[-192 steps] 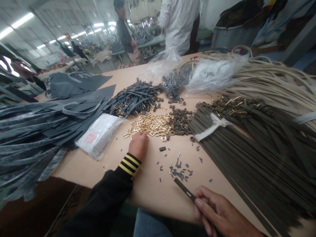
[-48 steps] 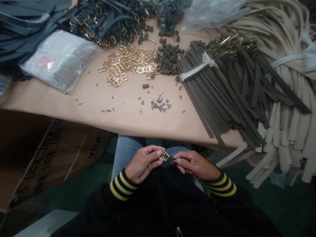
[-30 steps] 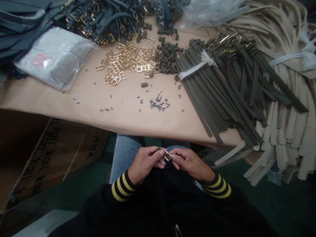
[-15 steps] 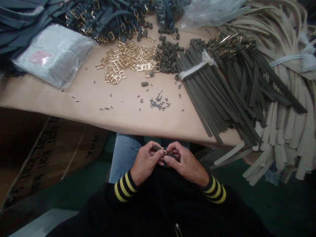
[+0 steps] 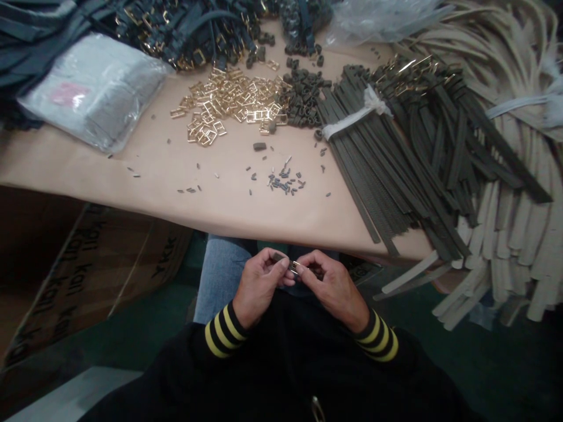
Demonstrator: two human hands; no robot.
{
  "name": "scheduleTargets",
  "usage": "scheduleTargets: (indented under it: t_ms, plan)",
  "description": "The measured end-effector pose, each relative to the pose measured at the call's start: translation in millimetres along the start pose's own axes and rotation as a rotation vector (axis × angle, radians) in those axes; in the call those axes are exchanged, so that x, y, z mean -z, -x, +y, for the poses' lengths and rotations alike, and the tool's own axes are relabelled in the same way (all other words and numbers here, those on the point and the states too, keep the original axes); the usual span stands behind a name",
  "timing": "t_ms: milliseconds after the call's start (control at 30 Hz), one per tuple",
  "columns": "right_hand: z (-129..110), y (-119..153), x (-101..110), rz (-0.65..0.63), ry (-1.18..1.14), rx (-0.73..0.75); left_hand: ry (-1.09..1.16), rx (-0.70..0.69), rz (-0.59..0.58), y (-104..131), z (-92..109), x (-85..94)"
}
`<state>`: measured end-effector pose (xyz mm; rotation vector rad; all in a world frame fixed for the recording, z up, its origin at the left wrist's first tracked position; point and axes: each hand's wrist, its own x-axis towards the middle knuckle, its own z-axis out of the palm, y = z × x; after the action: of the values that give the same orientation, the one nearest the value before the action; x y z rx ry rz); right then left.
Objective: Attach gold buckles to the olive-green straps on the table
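Observation:
In front of my body, below the table edge, both hands meet around a small piece of work. My left hand (image 5: pixel 257 288) is closed, pinching a short dark olive strap (image 5: pixel 279 257) between thumb and fingers. At its fingertips sits a gold buckle (image 5: pixel 294 266), which the thumb and fingers of my right hand (image 5: pixel 338 288) grip from the other side. Much of the strap is hidden by the fingers. Beyond on the table lie a pile of gold buckles (image 5: pixel 237 97), a heap of dark strap loops (image 5: pixel 302 97) and scattered small dark pieces (image 5: pixel 285 183).
To the right, a tied bundle of dark olive straps (image 5: pixel 365 155) lies beside finished-looking buckled straps and long beige straps (image 5: pixel 519 217) hanging over the edge. At left are a plastic-wrapped packet (image 5: pixel 97 94), dark blue straps (image 5: pixel 35 41) and a cardboard box (image 5: pixel 132 246) below.
My fingers have shifted around the buckle, and the right hand's fingertips have drawn slightly away from the left. The buckle now shows more clearly between them. The camera view has moved slightly.

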<state>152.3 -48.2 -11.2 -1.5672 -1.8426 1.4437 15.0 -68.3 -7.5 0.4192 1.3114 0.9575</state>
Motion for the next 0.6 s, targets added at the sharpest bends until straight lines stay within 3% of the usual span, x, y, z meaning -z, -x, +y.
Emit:
scheduleTargets:
  t_ms: [300, 433, 600]
  plan:
    - [-2.9, 1.0, 0.3, -0.017, 0.091, 0.089, -0.058, -0.040, 0.023, -3.2, 0.4, -1.4]
    - [-0.4, 1.8, -2.3, -0.049, 0.097, 0.112, -0.177, -0.025, -0.020, -4.1, 0.8, -1.1]
    - [2.4, 2.1, 2.1, -0.163, -0.067, 0.019, -0.193, -0.010, -0.047, -5.8, -1.2, 4.0]
